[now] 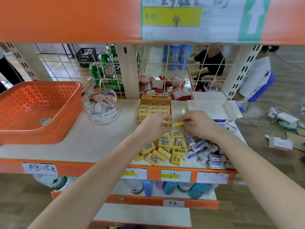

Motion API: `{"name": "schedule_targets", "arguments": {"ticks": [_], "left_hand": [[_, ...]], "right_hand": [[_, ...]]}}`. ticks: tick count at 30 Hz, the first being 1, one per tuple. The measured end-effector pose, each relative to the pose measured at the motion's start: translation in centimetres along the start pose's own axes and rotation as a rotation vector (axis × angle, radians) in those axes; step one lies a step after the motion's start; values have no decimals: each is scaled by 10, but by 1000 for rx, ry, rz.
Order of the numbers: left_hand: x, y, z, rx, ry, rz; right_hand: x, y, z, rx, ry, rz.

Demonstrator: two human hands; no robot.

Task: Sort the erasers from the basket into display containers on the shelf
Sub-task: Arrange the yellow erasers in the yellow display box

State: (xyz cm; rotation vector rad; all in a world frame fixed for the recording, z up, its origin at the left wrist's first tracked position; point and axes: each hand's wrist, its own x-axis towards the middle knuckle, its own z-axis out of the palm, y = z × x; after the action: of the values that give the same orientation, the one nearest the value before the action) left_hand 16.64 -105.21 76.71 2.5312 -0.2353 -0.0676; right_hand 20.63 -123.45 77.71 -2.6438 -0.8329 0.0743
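While the right fingers (187, 120) pinch one yellow eraser (178, 124) by its end, the right hand (200, 124) holds it in the air just in front of the yellow box (155, 97). The left fingers (162, 120) are curled close by, at the front edge of that box. It is hard to tell if they hold an eraser too or just steady the box. The left hand (152, 125) is near the right one but not touching it. The yellow box has rows of yellow erasers packed in its back part, so that job looks about half done. Its front part is hidden by the hands. Below the hands, a yellow pile (162, 151) lies loose on the shelf (99, 142), and these look like they must go in next. Right beside it lies a white pile (206, 151) of blue-and-white erasers. The open white box (208, 103) behind the right hand looks like their home, though its inside does not show well. Off to the left, the jar (99, 92) has small erasers in it. The orange basket (39, 134) at the far left shows no erasers inside, so the tipping-out part seems done, and plenty of sorting is left.
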Motion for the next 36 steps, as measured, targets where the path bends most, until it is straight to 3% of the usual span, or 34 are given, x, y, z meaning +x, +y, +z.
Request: {"name": "schedule_targets", "arguments": {"ticks": [9,17,24,30,33,36], "left_hand": [[-1,0,2,-215,35,9],[-9,-13,-2,-396,13,-58],[-15,-23,-15,-660,-65,-105],[-17,-25,-12,-738,-66,-81],[-18,-29,-12,-719,-48,-72],[-18,-37,-14,-718,16,-136]], "right_hand": [[-5,-9,-5,475,133,60],[2,-22,-4,596,133,42],[13,-41,-2,608,148,34],[17,-43,8,617,198,41],[16,-36,5,480,213,21],[14,-23,0,260,55,32]]}}
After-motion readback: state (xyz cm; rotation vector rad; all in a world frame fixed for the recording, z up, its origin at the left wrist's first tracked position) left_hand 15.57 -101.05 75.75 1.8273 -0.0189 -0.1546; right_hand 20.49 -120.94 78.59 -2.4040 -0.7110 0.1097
